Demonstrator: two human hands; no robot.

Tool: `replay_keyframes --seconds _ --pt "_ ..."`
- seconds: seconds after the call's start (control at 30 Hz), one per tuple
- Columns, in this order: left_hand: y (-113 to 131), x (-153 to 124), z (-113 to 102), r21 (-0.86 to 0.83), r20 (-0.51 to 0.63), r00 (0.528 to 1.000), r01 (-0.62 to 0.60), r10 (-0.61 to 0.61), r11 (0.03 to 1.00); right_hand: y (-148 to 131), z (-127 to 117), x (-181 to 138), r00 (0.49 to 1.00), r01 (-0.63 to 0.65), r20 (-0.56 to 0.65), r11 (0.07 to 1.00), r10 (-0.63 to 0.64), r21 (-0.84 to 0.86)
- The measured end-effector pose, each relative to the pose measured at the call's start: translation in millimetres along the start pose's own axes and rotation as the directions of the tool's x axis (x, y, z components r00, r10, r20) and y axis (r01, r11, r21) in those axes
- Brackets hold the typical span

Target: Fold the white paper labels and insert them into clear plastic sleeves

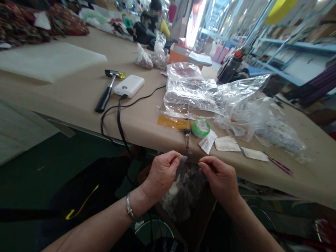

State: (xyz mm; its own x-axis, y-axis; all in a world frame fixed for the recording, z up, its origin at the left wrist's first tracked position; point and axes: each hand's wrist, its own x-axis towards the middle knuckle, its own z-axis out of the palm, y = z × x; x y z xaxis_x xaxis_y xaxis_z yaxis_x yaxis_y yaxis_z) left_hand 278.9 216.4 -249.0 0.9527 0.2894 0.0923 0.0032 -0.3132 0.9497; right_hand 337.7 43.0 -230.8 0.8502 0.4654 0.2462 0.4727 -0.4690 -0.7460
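Both my hands are below the front edge of the tan table, pinching the top of a small clear plastic bag of dark little pieces. My left hand grips the bag's left corner between thumb and fingers; a metal bangle is on that wrist. My right hand pinches the bag's right corner. The bag hangs between them over my lap.
On the table edge just above lie a green tape roll, a pointed tool, paper slips and crumpled clear bags. Further left are a white power bank with a black cable and a hammer. People stand far back.
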Motion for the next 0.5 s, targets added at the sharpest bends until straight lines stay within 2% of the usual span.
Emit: replay_keyframes --seconds 0.03,0.1,0.2,0.3,0.4,0.5 --pt "-4 0 0 0.005 -0.007 1.000 0.006 -0.006 1.000 4 -6 1 0.995 0.082 -0.042 0.988 -0.088 -0.127" --pt "-13 1 -1 0.019 -0.018 1.000 0.012 -0.012 1.000 13 -15 6 0.964 0.206 -0.083 0.906 -0.253 -0.371" --pt "-24 1 -1 0.070 -0.034 0.999 0.035 -0.033 0.997 29 -17 15 0.933 0.278 -0.015 0.744 -0.360 -0.607" --pt "-27 -3 1 0.139 -0.018 0.998 0.064 -0.062 0.988 43 -13 17 0.914 0.318 0.027 0.671 -0.406 -0.670" --pt "-23 -7 7 0.137 0.018 0.997 0.071 -0.074 0.988 51 -12 16 0.876 0.343 -0.041 0.681 -0.481 -0.647" --pt "-13 -11 17 0.023 0.065 0.993 0.094 -0.095 0.995 53 -17 16 0.844 0.385 -0.094 0.719 -0.528 -0.579"
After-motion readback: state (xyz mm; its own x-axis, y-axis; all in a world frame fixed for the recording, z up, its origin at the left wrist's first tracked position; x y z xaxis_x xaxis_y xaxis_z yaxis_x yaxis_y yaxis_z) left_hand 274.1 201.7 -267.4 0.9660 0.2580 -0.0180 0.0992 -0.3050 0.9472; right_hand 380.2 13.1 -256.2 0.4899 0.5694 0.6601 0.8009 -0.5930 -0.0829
